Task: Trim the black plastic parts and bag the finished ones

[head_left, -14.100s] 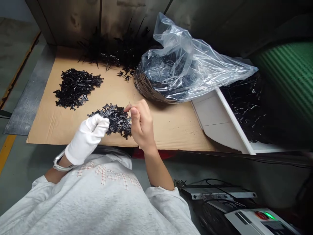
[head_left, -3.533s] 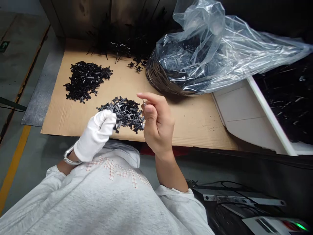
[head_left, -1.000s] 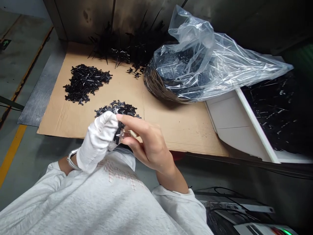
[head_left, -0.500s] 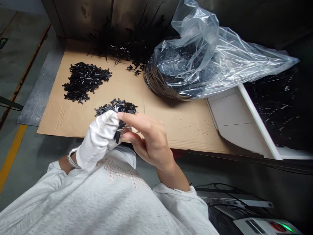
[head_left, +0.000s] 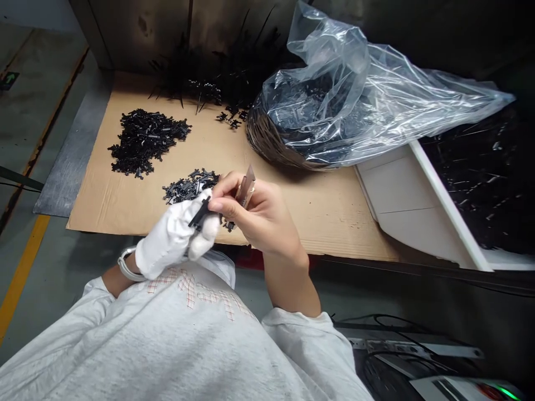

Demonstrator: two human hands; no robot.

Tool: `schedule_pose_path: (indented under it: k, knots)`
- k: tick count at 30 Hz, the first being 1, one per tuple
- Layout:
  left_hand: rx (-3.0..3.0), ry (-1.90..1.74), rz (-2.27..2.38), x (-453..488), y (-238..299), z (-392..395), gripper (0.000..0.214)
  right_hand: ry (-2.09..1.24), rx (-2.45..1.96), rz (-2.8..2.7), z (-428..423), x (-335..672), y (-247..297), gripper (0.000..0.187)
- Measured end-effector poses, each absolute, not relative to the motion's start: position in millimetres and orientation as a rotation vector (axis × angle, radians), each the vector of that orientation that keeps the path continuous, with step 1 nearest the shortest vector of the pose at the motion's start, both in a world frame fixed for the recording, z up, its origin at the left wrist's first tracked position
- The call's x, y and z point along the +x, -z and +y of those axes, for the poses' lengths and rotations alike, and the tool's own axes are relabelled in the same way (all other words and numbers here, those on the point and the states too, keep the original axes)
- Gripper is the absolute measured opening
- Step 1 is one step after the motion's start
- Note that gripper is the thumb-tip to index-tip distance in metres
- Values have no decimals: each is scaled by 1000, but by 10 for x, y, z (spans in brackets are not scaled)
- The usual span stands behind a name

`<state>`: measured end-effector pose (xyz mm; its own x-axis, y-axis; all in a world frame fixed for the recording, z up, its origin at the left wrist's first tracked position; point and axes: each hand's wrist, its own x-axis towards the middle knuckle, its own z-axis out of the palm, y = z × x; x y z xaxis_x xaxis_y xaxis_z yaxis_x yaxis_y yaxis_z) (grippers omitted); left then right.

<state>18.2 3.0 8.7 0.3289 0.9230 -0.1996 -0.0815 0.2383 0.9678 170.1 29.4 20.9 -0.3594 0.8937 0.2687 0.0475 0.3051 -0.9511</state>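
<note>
My left hand [head_left: 171,236], in a white glove, pinches a small black plastic part [head_left: 199,215] above the front edge of the cardboard. Bare and curled, my right hand [head_left: 273,223] grips a small utility knife [head_left: 246,188], its blade tip pointing up and away from the part. The right thumb and forefinger meet the upper end of the black part. Just beyond the hands lies a small pile of black plastic parts [head_left: 188,188], partly covered by them. A larger heap of similar parts [head_left: 144,140] sits farther back on the left.
A cardboard sheet [head_left: 292,217] covers the bench. Back right, a clear plastic bag [head_left: 397,100] drapes over a round dark container [head_left: 267,133]. A white-walled bin [head_left: 447,206] with black pieces stands at right. Thin black sprues [head_left: 204,92] are heaped at the back.
The knife has turned from down at the part to blade up within my right hand. My right fingers now touch the part, and my left hand has tilted, showing it more.
</note>
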Motion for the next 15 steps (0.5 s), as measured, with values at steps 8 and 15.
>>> schedule_pose_path:
  k: [8, 15]
  knots:
    - [1120, -903, 1029, -18, -41, 116, 29, -1194, -962, -1717, 287, 1765, -225, 40]
    - [1010, -940, 1056, 68, -127, 35, 37, -798, -965, -1893, 148, 1849, -138, 52]
